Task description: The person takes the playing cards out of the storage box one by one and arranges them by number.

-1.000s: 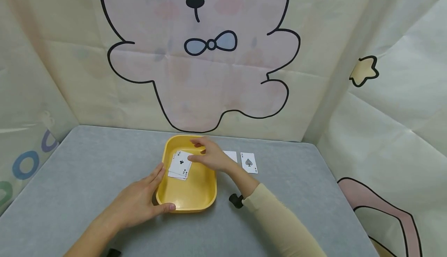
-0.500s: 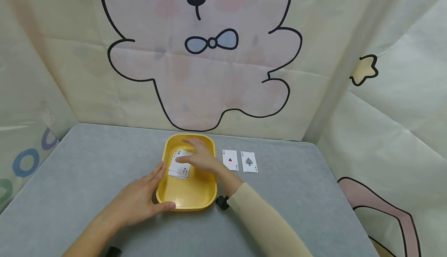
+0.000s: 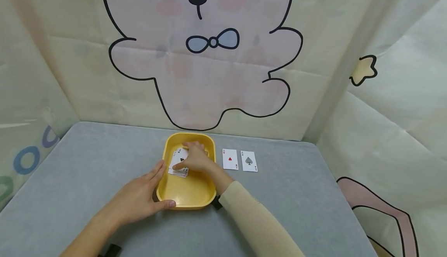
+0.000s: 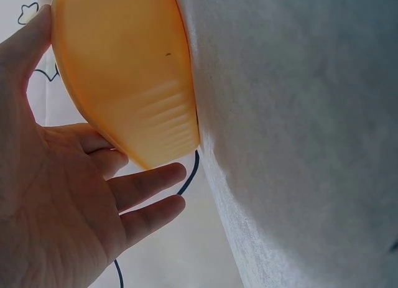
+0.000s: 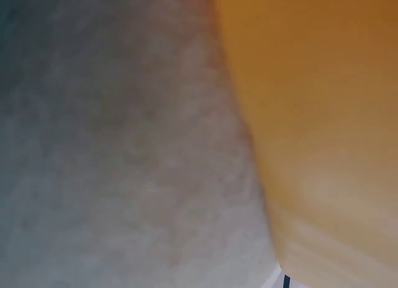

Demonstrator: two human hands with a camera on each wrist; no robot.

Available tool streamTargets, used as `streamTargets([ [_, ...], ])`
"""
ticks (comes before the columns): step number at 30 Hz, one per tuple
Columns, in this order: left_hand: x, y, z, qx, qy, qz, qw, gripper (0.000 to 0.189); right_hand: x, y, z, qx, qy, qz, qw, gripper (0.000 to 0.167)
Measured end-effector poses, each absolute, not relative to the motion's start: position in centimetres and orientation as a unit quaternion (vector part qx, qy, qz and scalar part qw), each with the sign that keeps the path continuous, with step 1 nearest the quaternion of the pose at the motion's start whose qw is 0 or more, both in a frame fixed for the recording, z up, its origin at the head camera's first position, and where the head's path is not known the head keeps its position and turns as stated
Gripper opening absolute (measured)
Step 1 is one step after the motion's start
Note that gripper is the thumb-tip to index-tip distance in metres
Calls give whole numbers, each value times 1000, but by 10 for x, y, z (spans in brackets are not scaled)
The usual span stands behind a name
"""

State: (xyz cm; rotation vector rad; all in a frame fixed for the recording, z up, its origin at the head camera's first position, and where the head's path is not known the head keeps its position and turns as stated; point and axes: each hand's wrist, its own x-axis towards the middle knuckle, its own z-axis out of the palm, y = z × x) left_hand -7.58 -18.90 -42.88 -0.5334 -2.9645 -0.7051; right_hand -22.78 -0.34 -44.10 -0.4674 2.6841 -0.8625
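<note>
Tray (image 3: 185, 195) on table (image 3: 297, 202) before backdrop (image 3: 213, 67)

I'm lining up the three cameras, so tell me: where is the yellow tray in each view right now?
Head: the yellow tray sits just below and left of centre.
Left wrist: yellow tray at upper left, cut off at the top.
Right wrist: yellow tray fills the right side, cut off by the frame.
Shared landmark: the grey tabletop.
</note>
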Motion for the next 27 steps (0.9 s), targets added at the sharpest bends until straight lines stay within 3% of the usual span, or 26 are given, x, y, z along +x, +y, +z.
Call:
streamTargets([
  [10,-75,-186,-426,-164,-959,-231,12,112,-228,-3,-447,-186,947,-223,138,101],
  [27,-76,-185,-423,-166,-960,-225,6,113,-226,-4,-443,-203,954,-171,139,95],
])
